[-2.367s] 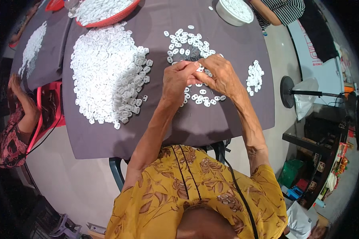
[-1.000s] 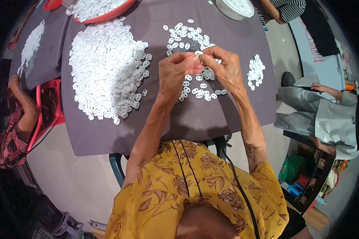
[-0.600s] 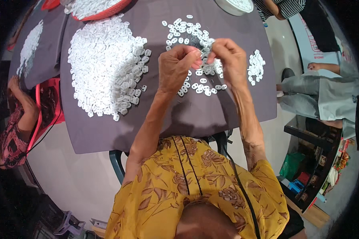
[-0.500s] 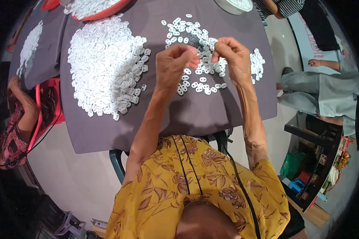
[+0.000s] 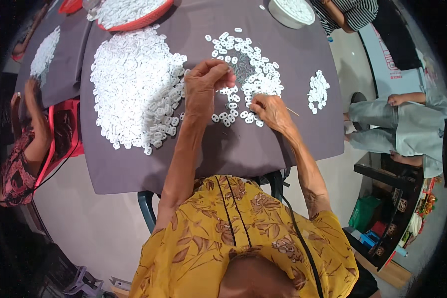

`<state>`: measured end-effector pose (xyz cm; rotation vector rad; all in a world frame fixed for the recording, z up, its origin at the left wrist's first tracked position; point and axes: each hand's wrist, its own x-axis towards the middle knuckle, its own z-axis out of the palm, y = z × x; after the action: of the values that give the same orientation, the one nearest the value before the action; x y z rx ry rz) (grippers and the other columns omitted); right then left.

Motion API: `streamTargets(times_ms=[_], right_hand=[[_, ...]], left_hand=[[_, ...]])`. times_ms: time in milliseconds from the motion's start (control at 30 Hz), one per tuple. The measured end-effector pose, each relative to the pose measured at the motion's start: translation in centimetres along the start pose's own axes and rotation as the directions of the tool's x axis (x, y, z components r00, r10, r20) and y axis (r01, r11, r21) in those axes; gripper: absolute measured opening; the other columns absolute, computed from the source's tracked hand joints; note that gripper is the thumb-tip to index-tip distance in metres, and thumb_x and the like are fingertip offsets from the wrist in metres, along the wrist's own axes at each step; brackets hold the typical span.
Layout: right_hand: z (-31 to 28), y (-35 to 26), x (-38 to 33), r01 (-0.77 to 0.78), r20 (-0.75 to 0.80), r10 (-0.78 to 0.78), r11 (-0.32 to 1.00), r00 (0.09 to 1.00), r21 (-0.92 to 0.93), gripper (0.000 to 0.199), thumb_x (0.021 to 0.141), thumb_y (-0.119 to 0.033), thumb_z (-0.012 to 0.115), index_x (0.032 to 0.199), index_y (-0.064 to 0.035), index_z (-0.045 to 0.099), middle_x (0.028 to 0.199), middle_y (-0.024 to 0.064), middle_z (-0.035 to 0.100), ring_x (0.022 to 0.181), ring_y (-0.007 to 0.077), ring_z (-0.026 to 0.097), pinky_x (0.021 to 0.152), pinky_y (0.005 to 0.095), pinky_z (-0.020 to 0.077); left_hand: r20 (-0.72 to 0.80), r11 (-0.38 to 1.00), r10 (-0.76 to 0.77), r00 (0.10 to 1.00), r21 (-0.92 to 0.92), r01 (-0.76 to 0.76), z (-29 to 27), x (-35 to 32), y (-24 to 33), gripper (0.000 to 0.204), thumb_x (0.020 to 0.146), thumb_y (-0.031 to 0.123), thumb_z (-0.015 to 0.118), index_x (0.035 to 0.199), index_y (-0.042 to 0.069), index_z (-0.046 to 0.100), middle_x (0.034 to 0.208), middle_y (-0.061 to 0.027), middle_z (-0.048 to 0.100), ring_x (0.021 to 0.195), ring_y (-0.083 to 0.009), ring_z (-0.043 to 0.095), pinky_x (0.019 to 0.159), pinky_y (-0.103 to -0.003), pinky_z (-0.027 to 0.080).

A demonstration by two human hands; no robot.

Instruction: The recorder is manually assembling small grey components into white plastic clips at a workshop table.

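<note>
**Two hands at work among small white plastic pieces**

Two hands are seen over a table covered with a grey cloth (image 5: 223,154), reached from a seat whose occupant wears a yellow flowered shirt (image 5: 243,238). The left hand (image 5: 203,89) is closed, fingers curled and pinched together, raised just above the cloth; what is gripped cannot be told, though something small is likely held. The right hand (image 5: 269,110) is laid low on the cloth, fingertips pressed among the scattered white pieces (image 5: 248,74), and a thin pale stick (image 5: 292,111) is seen projecting from behind it; whether that hand is closed on the stick cannot be told.

The pieces are small, flat, white and oval, each seemingly pierced by holes. They are judged light, stiff and smooth, easily flicked or slid away, so each is best pinched by its edges between thumb and forefinger. The scatter lies just ahead of both hands.

To the left, a large heap of white pieces (image 5: 134,89) is spread on the cloth. To the right, a small separate cluster (image 5: 318,92) is set apart. Farther off, a red basket (image 5: 134,14) and a pale round bowl (image 5: 293,11) are filled with the same pieces. Another person's arm (image 5: 35,124) is seen at the far left, and a seated person's legs (image 5: 397,124) at the right.
</note>
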<state>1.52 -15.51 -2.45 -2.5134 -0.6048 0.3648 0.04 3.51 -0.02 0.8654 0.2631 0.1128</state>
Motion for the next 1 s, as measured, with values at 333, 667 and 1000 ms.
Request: streamTargets(times_ms=[333, 667, 1000], right_hand=[[-1.6, -1.0, 0.7, -0.002, -0.034, 0.001, 1.0, 0.999, -0.014, 0.016, 0.079, -0.014, 0.056, 0.081, 0.001, 0.06, 0.059, 0.0116, 0.055, 0.054, 0.0201, 0.054, 0.055, 0.0316, 0.0433], [-5.1, -4.2, 1.0, 0.094, -0.187, 0.027, 0.789, 0.982, 0.607, 0.016, 0.082, -0.009, 0.058, 0.093, 0.0033, 0.059, 0.077, 0.0044, 0.059, 0.069, 0.0108, 0.056, 0.065, 0.0227, 0.0462], [-4.3, -4.0, 0.7, 0.159, -0.311, -0.023, 0.895, 0.95, 0.417, 0.011, 0.084, -0.008, 0.055, 0.082, 0.0026, 0.057, 0.074, 0.0039, 0.059, 0.069, 0.0102, 0.055, 0.065, 0.0226, 0.0459]], left_hand=[[0.052, 0.996, -0.008, 0.999, 0.092, 0.003, -0.3, 0.4, -0.9, 0.01, 0.078, 0.01, 0.059, 0.081, 0.0, 0.059, 0.071, -0.0053, 0.06, 0.061, -0.0111, 0.057, 0.058, -0.022, 0.047], [0.19, 0.969, -0.118, 0.975, 0.239, 0.071, 1.8, -0.8, -1.6, 0.014, 0.078, 0.01, 0.056, 0.081, -0.003, 0.058, 0.07, -0.0065, 0.06, 0.063, -0.01, 0.056, 0.059, -0.022, 0.047], [0.288, 0.975, -0.17, 0.942, 0.185, 0.119, 2.1, -1.2, -2.3, 0.019, 0.081, 0.014, 0.056, 0.09, -0.002, 0.058, 0.078, -0.0059, 0.059, 0.069, -0.0115, 0.057, 0.067, -0.025, 0.047]])
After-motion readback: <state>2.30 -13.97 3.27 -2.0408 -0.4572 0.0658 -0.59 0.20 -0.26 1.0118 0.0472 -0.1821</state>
